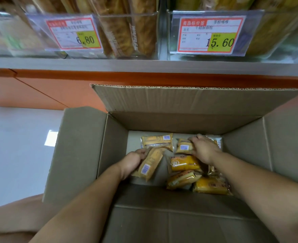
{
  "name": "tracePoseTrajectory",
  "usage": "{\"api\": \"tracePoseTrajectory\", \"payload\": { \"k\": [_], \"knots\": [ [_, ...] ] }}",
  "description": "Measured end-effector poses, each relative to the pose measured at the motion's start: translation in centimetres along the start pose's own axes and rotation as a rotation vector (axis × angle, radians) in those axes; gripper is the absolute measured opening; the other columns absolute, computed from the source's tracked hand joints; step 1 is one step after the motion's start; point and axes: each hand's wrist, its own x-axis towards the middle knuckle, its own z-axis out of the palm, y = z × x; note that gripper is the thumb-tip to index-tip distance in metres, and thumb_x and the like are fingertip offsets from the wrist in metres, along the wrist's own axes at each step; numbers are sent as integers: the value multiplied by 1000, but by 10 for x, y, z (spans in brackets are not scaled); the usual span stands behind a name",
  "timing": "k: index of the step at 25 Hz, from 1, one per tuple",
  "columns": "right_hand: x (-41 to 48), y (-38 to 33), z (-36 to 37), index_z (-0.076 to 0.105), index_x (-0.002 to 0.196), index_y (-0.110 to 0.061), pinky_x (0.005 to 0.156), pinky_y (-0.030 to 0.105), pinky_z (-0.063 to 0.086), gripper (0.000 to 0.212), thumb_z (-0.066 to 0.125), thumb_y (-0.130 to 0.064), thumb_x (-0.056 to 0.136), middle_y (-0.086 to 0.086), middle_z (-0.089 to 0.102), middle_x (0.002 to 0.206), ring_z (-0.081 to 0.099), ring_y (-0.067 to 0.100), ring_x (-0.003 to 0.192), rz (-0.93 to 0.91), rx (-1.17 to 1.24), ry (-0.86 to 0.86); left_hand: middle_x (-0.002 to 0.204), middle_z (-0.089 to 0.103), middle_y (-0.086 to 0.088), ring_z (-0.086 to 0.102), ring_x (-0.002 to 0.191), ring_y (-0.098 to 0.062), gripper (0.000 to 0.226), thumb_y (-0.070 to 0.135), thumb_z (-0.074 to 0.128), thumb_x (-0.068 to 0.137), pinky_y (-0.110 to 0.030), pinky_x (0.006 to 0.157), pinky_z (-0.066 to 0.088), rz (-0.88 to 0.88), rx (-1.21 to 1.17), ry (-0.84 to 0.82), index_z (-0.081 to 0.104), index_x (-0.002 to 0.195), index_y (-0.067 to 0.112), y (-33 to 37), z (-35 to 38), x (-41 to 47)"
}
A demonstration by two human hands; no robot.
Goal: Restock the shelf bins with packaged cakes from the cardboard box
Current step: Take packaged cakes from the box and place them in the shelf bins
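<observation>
Open brown cardboard box [179, 121], centre frame, flaps folded out for reach | left hand [134, 161]: fingers curled round 1 yellow wrapped cake [150, 164], box floor left | right hand [204, 149]: fingers clamped on a 2nd pack [184, 146], upper right | clear plastic shelf bins [143, 20], top, likely destination.

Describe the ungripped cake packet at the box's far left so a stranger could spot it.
Look into the open brown cardboard box. At its floor's far left lies a pale yellow cake packet, crosswise. Unlike both neighbours, it lies ungripped.
</observation>
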Motion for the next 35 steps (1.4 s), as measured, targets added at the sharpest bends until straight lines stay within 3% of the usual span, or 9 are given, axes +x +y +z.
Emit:
{"api": "tracePoseTrajectory", "payload": {
  "k": [5, 7, 10, 12, 14, 16, 20, 28, 35],
  "knots": [
    [-38, -19, -33, 57, 123, -26, 77, 27, 48, 29, 58, -28, 94, 1, 65, 113, 61, 12, 88, 224, 1069, 2, 79, 66, -7, 58, 58, -17, 53, 61, 48, 90, -22, 52, 44, -113, -289, -177, 69, 92, 12, 15, 6, -9],
    [-52, -29, -31, 62, 111, -22, 69, 29, 53, 20, 53, -27, 95, 8, 70, 103, 65, 17, 81, 347, 1436, -137, 80, 64, -5, 58, 61, -14, 48, 56, 63, 77, -20, 50, 45, -94, -314, -231, 65, 96, 12, 23, 13, -17],
    [-69, -38, -24, 66, 111, -11, 68, 33, 55, 35, 56, -38, 90, 11, 71, 92, 67, 22, 74, 331, 1722, -297, 77, 60, -7, 58, 72, -16, 43, 38, 71, 69, -27, 58, 56, -64, -392, -267, 62, 100, 10, 30, 25, -28],
    [-77, -41, -22, 65, 121, -13, 80, 41, 56, 52, 74, -41, 78, 14, 71, 108, 69, 24, 84, 204, 1756, -326, 82, 57, -10, 56, 78, -18, 41, 31, 70, 70, -41, 76, 58, -42, -462, -272, 63, 104, 8, 30, 30, -31],
    [-86, -42, -25, 59, 126, -14, 84, 41, 56, 65, 84, -26, 67, 15, 69, 116, 70, 24, 89, 116, 1783, -310, 89, 62, -11, 59, 79, -19, 45, 28, 67, 73, -49, 87, 52, -1, -472, -293, 63, 113, 6, 29, 32, -34],
    [-95, -41, -28, 56, 126, -12, 75, 36, 60, 57, 72, -6, 71, 15, 69, 113, 72, 24, 86, 77, 1848, -267, 109, 68, -17, 66, 87, -26, 53, 25, 63, 79, -52, 92, 48, 62, -454, -339, 59, 127, 3, 28, 32, -36],
    [-109, -41, -37, 56, 124, -9, 70, 37, 61, 53, 62, 5, 73, 19, 69, 113, 72, 27, 86, 20, 1915, -236, 137, 54, -24, 56, 115, -38, 64, 26, 62, 80, -60, 110, 35, 106, -416, -385, 50, 138, 1, 27, 34, -39],
    [-120, -44, -39, 55, 131, -10, 83, 41, 58, 99, 97, -16, 42, 20, 64, 125, 65, 33, 108, -63, 1833, -235, 129, 60, -27, 67, 105, -36, 51, 6, 63, 86, -54, 94, 50, 232, -372, -401, 51, 135, 1, 30, 43, -65],
    [-145, -48, -64, 55, 131, -12, 86, 42, 56, 66, 80, -20, 71, 15, 67, 122, 65, 30, 111, -46, 1828, -87, 129, 62, -23, 64, 111, -39, 56, 9, 67, 86, -57, 91, 51, 301, -258, -463, 48, 138, 10, 51, 57, -89]
  ]
}}
